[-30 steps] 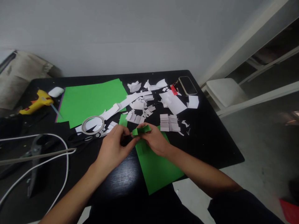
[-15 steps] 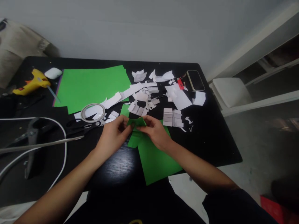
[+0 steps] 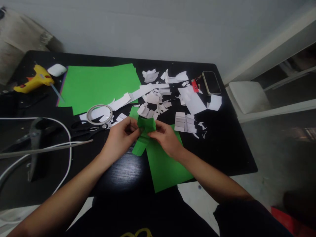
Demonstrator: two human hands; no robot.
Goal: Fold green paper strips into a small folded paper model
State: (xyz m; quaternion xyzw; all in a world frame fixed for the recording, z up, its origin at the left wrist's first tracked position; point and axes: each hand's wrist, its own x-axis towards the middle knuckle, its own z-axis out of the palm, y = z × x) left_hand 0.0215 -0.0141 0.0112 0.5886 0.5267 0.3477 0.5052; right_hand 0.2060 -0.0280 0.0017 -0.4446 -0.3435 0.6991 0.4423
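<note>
Between my two hands is a folded green paper strip point(image 3: 146, 124), creased crosswise, its lower end hanging down to the left. My left hand point(image 3: 124, 133) pinches its left edge between thumb and fingers. On the opposite edge, my right hand point(image 3: 166, 135) is closed on the same strip. Beneath my right hand and wrist lies a larger green paper sheet point(image 3: 165, 169), its near corner reaching past the table's front edge. Just beyond my left hand, a small green piece point(image 3: 134, 112) rests on the table. My fingertips partly hide the folds.
White paper scraps point(image 3: 150, 98) litter the middle of the black table point(image 3: 217, 141). Green sheets point(image 3: 98, 82), a tape roll point(image 3: 89, 115), black-handled scissors point(image 3: 82, 126), a yellow glue gun point(image 3: 34, 80) and a white cable point(image 3: 70, 154) lie to the left. A phone point(image 3: 211, 83) lies back right.
The folded strip has tilted in my hands, so more of its upper face and hanging lower end shows. Both hands keep their hold. The whole view has shifted slightly.
</note>
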